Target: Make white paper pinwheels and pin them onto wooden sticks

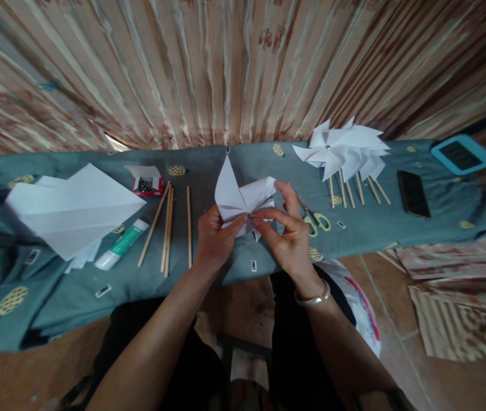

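In the head view, both forearms angle up and inward over the near table edge [243, 276], and here's the white paper pinwheel [228, 191], held up right between the hands! Left hand [216, 238] is curled closed on its lower left side, thumb pointing in at the centre. Right hand [289, 235], wrist bent inward, brings thumb and index finger nearly together at that centre; whatever's between them is too small to tell. Its other fingers fan up along the right-hand fold.

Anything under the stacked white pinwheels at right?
Wooden sticks protrude below the pinwheels, over the cloth; paper blades hide their upper ends and the cloth beneath.
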`<state>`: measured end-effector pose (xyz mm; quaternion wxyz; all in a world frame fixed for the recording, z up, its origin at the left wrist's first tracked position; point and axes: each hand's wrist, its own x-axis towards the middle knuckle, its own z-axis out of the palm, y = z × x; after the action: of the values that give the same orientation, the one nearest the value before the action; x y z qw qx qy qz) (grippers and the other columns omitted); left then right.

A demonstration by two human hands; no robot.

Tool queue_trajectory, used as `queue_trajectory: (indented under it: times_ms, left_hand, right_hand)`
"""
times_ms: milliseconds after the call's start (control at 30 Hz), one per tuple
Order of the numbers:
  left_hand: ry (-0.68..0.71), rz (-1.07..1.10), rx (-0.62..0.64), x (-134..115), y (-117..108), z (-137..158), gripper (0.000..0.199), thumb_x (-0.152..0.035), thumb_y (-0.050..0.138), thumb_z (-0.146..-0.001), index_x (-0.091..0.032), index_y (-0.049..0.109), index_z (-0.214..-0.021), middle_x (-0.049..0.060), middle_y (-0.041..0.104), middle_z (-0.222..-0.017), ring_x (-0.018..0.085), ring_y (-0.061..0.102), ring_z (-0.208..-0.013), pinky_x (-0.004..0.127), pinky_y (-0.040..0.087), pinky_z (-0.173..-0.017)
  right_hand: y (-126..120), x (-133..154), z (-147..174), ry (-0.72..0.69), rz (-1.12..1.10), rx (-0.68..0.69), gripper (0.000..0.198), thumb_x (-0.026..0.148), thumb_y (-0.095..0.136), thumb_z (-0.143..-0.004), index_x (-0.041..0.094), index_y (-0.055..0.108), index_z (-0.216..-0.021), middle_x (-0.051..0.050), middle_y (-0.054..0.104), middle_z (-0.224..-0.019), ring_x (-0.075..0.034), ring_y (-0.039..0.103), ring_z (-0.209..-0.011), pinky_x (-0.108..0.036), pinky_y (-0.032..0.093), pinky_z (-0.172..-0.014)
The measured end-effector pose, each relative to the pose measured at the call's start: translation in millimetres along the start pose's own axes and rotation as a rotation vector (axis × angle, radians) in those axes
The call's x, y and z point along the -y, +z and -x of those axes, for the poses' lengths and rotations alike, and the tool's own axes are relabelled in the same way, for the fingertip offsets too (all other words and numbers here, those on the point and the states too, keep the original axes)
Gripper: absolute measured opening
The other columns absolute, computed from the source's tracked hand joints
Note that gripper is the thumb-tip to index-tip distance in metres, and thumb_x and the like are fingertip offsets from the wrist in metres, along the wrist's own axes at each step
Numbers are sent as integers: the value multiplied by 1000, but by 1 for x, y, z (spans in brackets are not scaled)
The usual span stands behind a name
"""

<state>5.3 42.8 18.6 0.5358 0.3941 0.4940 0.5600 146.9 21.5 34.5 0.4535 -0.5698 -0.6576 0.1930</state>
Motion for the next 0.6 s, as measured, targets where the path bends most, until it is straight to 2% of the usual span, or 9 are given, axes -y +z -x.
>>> queue_trajectory:
  times_ms: [200, 600]
  left_hand:
    - [2, -2, 14, 0, 1, 0, 18, -24, 79, -63, -16, 75, -79, 2, 75, -75, 18, 67, -68, 28, 51, -67]
    - [30, -51, 22, -3, 0, 1, 15, -24, 75, -65, -16, 75, -78, 1, 76, -74, 18, 67, -68, 28, 50, -66]
  right_hand:
    - [0, -1, 0, 1, 29, 18, 7, 26, 67, -86, 27, 74, -84, 2, 46, -150, -28, 29, -149, -59, 22, -122]
    - [-1, 2, -1, 79, -80, 30, 5, 24, 70, -83, 26, 74, -81, 1, 48, -151, -26, 31, -148, -55, 18, -123]
